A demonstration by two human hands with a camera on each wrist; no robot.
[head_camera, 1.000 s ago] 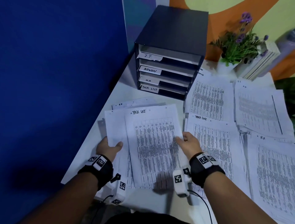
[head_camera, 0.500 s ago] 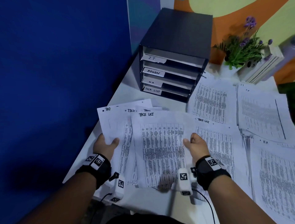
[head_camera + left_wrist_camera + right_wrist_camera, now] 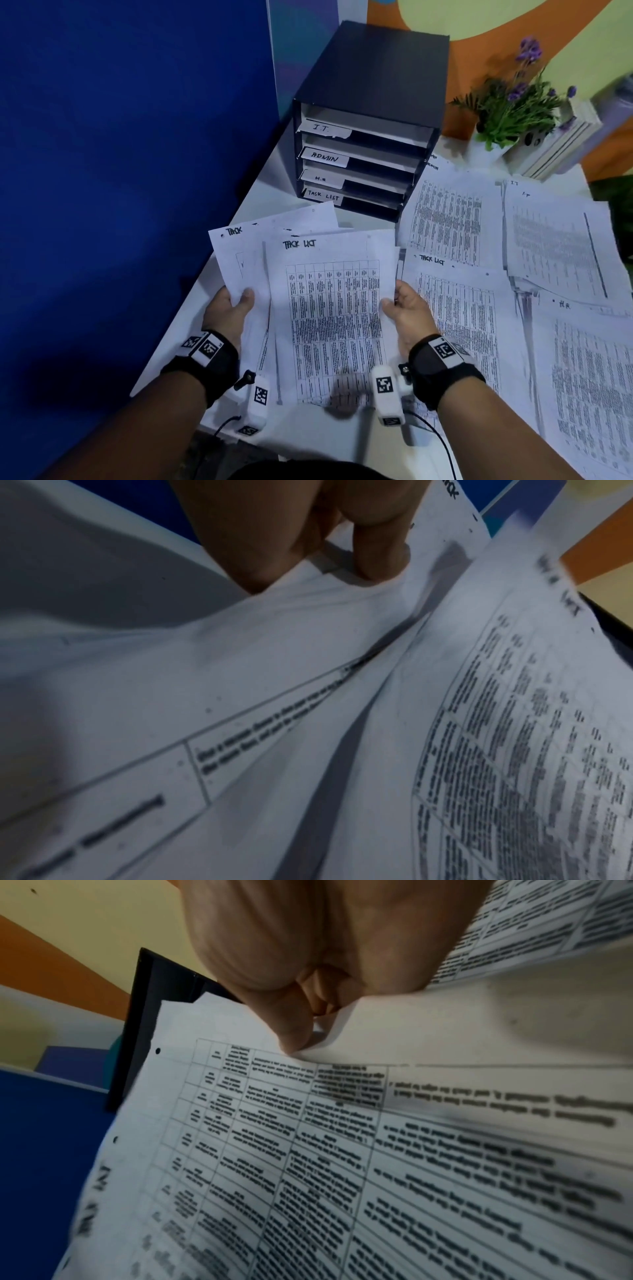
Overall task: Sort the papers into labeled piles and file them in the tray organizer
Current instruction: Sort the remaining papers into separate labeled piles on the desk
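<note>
Paper sheaf (image 3: 329, 308) between both hands.

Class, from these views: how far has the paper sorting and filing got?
Done: labelled piles lie on the table, including IT, H.R and Task List. In hand: the left hand and right hand hold the Task List sheets. Left: filing into the tray organizer; no papers visible in its slots.

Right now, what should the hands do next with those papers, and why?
Probably square them up. The left hand and right hand each grip the papers, all marked Task List, but the sheets are fanned out unevenly, so they would slide badly into the Task List slot.
</note>
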